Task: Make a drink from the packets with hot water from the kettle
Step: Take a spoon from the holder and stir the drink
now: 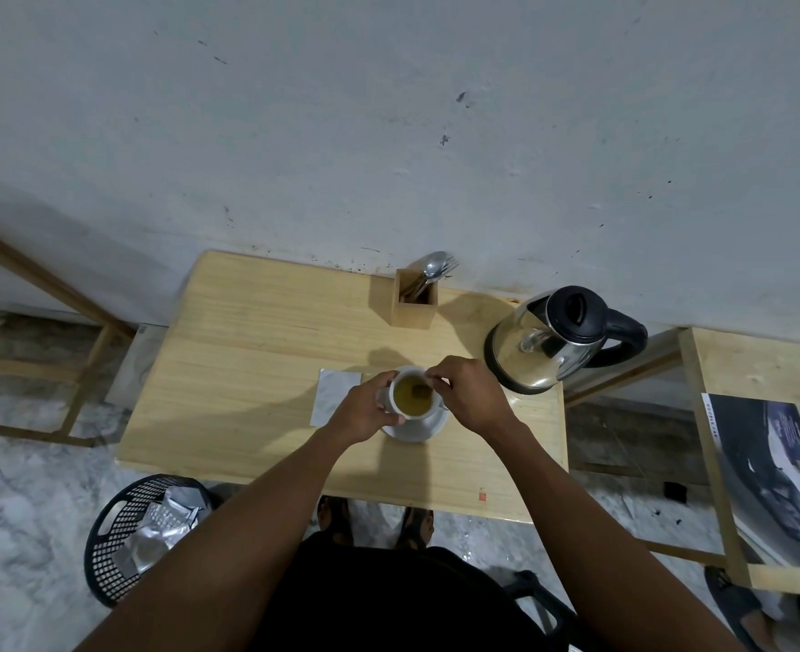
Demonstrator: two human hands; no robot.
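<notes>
A white cup (412, 369) full of yellow-green liquid stands on a white saucer (417, 430) in the middle of the wooden table (247, 369). My left hand (365, 411) wraps around the cup's left side. My right hand (464, 392) pinches something thin over the cup's rim; a dark shape sits in the liquid under it, and I cannot tell whether it is a spoon or a tea bag. A silver packet (332, 397) lies flat just left of the cup. The steel kettle (553, 341) with a black lid and handle stands at the table's right rear.
A wooden holder (414, 301) with spoons and a fork stands at the back by the wall. A black mesh bin (139, 534) with empty silver packets is on the floor at the lower left. A second table (718, 364) with a printed sheet (774, 477) is on the right.
</notes>
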